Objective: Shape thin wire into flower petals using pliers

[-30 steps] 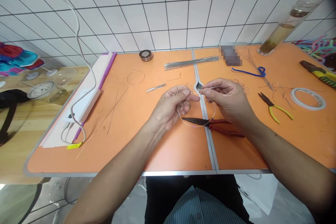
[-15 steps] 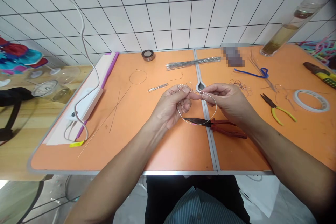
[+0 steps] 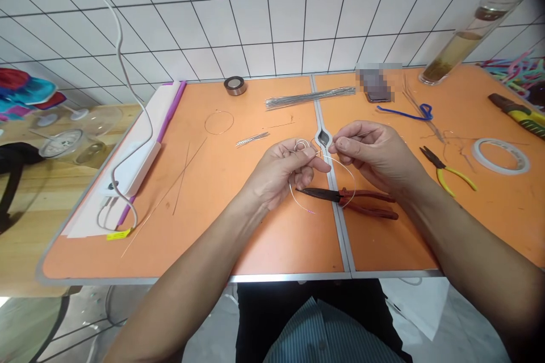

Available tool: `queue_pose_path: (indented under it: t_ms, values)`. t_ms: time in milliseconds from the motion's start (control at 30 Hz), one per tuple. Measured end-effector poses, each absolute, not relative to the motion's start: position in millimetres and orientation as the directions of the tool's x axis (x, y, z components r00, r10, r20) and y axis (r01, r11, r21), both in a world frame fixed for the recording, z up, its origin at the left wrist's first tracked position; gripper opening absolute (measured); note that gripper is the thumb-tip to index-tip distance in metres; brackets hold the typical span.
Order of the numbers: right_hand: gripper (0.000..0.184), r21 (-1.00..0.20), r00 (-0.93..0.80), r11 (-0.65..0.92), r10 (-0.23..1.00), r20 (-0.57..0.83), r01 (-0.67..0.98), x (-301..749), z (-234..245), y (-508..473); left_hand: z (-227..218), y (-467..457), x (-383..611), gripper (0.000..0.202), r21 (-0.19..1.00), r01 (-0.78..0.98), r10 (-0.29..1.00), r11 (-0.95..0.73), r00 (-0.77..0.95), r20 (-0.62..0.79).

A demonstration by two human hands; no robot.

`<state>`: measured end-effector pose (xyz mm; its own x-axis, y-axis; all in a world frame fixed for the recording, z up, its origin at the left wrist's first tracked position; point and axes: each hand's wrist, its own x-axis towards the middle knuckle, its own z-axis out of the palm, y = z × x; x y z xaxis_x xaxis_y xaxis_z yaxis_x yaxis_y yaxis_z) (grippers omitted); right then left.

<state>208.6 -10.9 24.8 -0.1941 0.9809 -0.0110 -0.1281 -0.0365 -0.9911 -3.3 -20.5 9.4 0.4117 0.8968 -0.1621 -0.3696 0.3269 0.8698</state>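
My left hand (image 3: pixel 289 173) pinches a thin bent wire between thumb and fingers, with small curls standing above the fingertips. From there the pale wire (image 3: pixel 354 181) runs out to the right and bends down in an open curve; another stretch hangs below the left fingers. My right hand (image 3: pixel 374 153) is closed in a pinch just to the right, on a thin wire end that is hard to make out. Beneath both hands lie long-nose pliers with red handles (image 3: pixel 370 212), their dark jaws partly behind the left fingers.
A bundle of straight wires (image 3: pixel 310 98) lies at the back, with a short bundle (image 3: pixel 252 139) nearer. A wire ring (image 3: pixel 219 122) and tape roll (image 3: pixel 235 85) are left. Yellow-handled pliers (image 3: pixel 447 173), a white tape ring (image 3: pixel 501 156) and a tilted bottle (image 3: pixel 455 48) are right.
My right hand has drawn slightly away from the left. The round wire loop between the hands has opened at the bottom. The view has shifted a little.
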Motion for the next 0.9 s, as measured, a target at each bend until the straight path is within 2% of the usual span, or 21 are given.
queue_pose_path:
  t_ms: [200,333,600,900]
  values:
    - [0.041,-0.991,-0.197,-0.047,0.98,-0.022,-0.123,208.1,24.4,-9.8,7.5,-21.6,-1.5,0.031,0.871,-0.343,0.887,0.353,0.42,-0.194]
    - [0.038,-0.992,-0.195,-0.014,0.981,0.011,-0.128,207.2,18.6,-10.4,4.4,-22.6,0.0,0.03,0.874,-0.328,0.877,0.359,0.439,-0.196]
    - [0.029,-0.989,-0.174,0.146,0.974,0.142,0.011,209.3,19.2,-12.4,3.2,-24.3,-0.8,0.03,0.893,-0.3,0.876,0.335,0.448,-0.178]
    - [0.027,-0.989,-0.18,0.143,0.974,0.135,0.036,209.0,23.5,-13.5,3.5,-24.1,-1.4,0.027,0.89,-0.293,0.865,0.348,0.466,-0.184]
